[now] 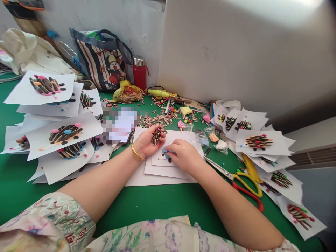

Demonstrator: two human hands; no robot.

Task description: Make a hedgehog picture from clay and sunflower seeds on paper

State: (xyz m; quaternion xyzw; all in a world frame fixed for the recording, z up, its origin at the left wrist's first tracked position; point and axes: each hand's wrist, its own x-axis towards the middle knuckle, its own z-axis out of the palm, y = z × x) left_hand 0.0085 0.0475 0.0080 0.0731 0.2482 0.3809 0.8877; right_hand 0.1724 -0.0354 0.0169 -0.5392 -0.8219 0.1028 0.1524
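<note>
Cupped palm up, my left hand (148,141) holds a small heap of striped sunflower seeds (156,136). My right hand (182,154) is over a small white card (157,159), its thumb and fingertips pinched at a blue clay shape (164,153) with small black dots. Whatever the pinch holds is too small to make out for certain. Beneath the card lie larger white sheets (133,175) on the green table (157,203).
Stacks of seed-decorated cards stand at left (65,134) and right (258,141). Loose seeds (157,119), a phone (122,124) and clay packets (214,136) lie beyond my hands. Scissors (233,176) rest beside my right forearm. A striped bag (101,59) and red bottle (139,75) stand behind.
</note>
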